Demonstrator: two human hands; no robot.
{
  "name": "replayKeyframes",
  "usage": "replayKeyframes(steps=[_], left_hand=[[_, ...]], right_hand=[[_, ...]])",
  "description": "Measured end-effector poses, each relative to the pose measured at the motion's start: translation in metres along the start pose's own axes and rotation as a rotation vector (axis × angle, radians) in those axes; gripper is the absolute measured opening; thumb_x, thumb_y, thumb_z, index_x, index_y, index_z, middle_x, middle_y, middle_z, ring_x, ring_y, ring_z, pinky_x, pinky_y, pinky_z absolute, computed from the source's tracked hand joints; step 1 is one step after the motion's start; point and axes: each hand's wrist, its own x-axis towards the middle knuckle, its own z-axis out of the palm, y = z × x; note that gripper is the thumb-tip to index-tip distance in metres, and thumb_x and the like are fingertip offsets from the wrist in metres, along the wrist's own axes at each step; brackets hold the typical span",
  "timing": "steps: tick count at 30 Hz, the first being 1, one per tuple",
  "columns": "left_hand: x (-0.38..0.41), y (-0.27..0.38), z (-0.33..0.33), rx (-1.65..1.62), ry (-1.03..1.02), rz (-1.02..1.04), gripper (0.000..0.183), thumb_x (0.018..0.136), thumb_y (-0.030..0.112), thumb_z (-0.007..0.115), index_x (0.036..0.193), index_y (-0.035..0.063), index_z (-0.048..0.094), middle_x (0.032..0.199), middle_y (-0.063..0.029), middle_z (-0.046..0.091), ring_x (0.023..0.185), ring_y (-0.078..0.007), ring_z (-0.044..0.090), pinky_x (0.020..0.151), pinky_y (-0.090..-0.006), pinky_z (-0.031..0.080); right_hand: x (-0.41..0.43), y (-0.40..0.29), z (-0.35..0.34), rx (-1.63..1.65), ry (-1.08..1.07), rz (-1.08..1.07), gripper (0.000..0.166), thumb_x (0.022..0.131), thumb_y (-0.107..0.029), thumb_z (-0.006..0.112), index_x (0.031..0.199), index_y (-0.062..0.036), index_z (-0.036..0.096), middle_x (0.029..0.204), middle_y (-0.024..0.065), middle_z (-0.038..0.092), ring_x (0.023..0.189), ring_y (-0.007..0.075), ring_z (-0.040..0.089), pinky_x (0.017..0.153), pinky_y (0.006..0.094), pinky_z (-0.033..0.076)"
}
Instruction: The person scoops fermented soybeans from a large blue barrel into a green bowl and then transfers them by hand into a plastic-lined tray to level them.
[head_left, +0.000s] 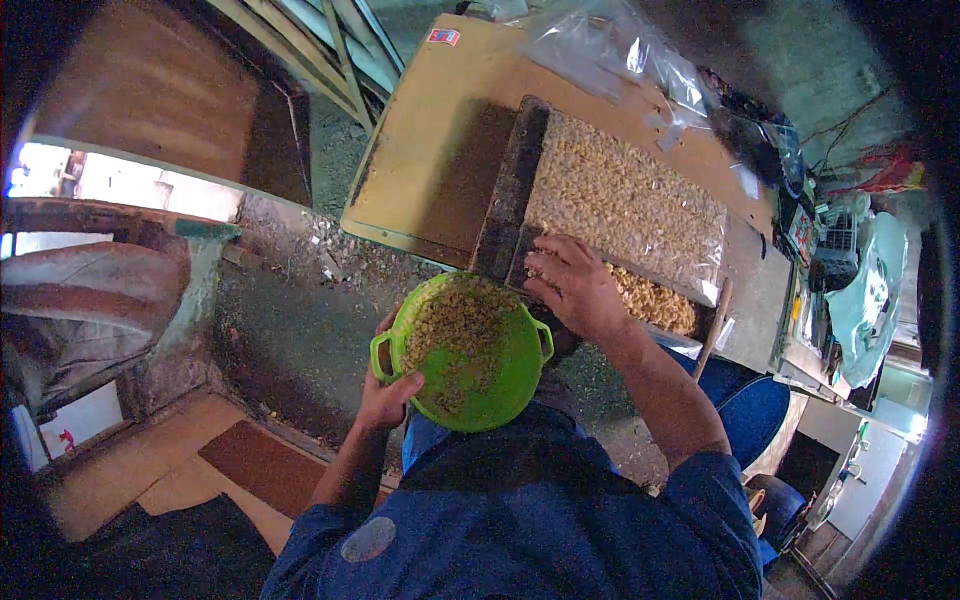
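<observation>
My left hand (390, 394) grips the left rim of a green plastic colander (510, 375), thumb over the edge near its handle. Light-brown crumbly pieces (457, 322) lie in it, mostly toward the far left side. My right hand (577, 289) is at the near left corner of a wide tray with a dark wooden side (510, 180), fingers spread and bent over its edge; whether they hold any pieces cannot be told. A layer of pale granular pieces (622, 195) under clear plastic covers most of the tray. Browner pieces (652, 300) show along its near side.
The tray rests on a yellow-brown tabletop (420, 135) with clear plastic bags (630, 52) at its far edge. A wooden stick (712, 330) leans at the tray's near right corner. Blue barrels (750, 412) stand at the right. A brown mat (262, 465) lies lower left.
</observation>
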Motion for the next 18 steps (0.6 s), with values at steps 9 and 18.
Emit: replayKeyframes(steps=[9, 18], left_hand=[[-0.002, -0.005, -0.004, -0.005, 0.016, -0.03, 0.099, 0.068, 0.023, 0.076, 0.149, 0.0033, 0.023, 0.146, -0.0133, 0.038, 0.136, -0.0275, 0.038, 0.112, -0.0434, 0.032], [0.0, -0.007, -0.004, 0.02, 0.029, -0.025, 0.1, 0.067, 0.025, 0.077, 0.149, 0.0036, 0.023, 0.146, -0.0132, 0.039, 0.136, -0.0269, 0.038, 0.113, -0.0437, 0.032]], right_hand=[[-0.01, 0.003, -0.011, 0.099, 0.03, 0.245, 0.028, 0.083, -0.012, 0.068, 0.11, -0.006, 0.063, 0.116, 0.0139, 0.061, 0.112, 0.034, 0.057, 0.095, 0.0423, 0.048], [-0.019, 0.01, -0.011, 0.146, -0.006, 0.229, 0.032, 0.08, -0.017, 0.072, 0.11, -0.0083, 0.064, 0.117, 0.0123, 0.061, 0.112, 0.0335, 0.056, 0.095, 0.0432, 0.048]])
